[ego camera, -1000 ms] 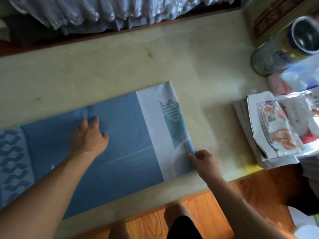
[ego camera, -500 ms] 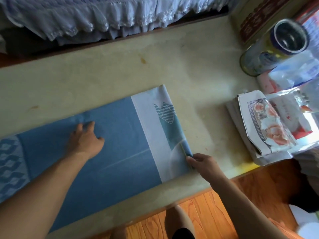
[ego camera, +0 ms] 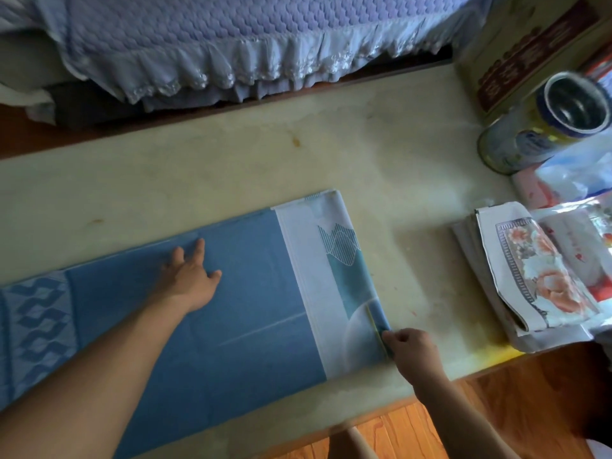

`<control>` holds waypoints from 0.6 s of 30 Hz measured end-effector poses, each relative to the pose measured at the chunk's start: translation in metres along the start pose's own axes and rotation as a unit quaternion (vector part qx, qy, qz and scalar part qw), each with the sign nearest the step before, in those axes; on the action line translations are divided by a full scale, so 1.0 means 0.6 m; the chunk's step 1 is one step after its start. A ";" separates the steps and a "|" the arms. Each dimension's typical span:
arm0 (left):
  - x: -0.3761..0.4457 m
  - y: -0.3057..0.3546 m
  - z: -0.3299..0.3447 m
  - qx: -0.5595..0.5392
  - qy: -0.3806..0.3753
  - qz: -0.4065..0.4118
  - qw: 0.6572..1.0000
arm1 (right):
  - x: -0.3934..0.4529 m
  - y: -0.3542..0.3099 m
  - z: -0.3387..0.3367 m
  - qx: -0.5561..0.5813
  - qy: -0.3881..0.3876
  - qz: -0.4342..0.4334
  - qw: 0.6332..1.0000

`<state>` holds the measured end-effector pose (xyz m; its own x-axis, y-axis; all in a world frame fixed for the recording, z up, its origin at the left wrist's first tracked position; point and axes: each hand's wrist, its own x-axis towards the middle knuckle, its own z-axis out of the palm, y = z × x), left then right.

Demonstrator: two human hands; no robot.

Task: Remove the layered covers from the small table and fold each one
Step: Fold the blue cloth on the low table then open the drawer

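- Pinching the right-hand edge of the blue cover [ego camera: 212, 326], the right hand [ego camera: 412, 349] grips the folded cloth near its front corner, fingers clenched on it.
- Left hand [ego camera: 190, 281] lies flat and released on the blue middle of the cover, fingers spread, pressing down.
- Cover sits folded into a long strip across the pale counter [ego camera: 231, 167], white patterned end on the right, woven diamond band on the left.
- Right of it, apart, a stack of folded printed sheets [ego camera: 526, 276] with flowers.
- Farther back on the right, a tin can [ego camera: 543, 127] lies tilted.
- Beyond the counter, a bed's lilac quilted spread [ego camera: 231, 38] hangs its frill.
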<state>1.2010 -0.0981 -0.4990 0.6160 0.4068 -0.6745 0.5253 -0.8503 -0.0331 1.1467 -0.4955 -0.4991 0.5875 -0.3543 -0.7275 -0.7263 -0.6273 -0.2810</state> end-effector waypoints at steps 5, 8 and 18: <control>-0.003 0.005 -0.001 -0.011 0.019 -0.006 1.000 | -0.003 -0.001 0.009 0.003 0.018 -0.033 0.999; 0.000 0.004 0.001 -0.035 0.043 -0.014 0.998 | 0.000 -0.003 0.014 0.011 0.029 -0.035 0.999; -0.010 0.035 0.022 0.022 0.038 0.025 0.999 | -0.015 -0.034 0.002 -0.113 0.048 -0.016 0.992</control>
<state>1.2005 -0.1227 -0.5050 0.6843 0.3867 -0.6183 0.4677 -0.8832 -0.0346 1.1559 -0.4786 -0.4873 0.6479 -0.3891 -0.6548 -0.6145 -0.7750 -0.1476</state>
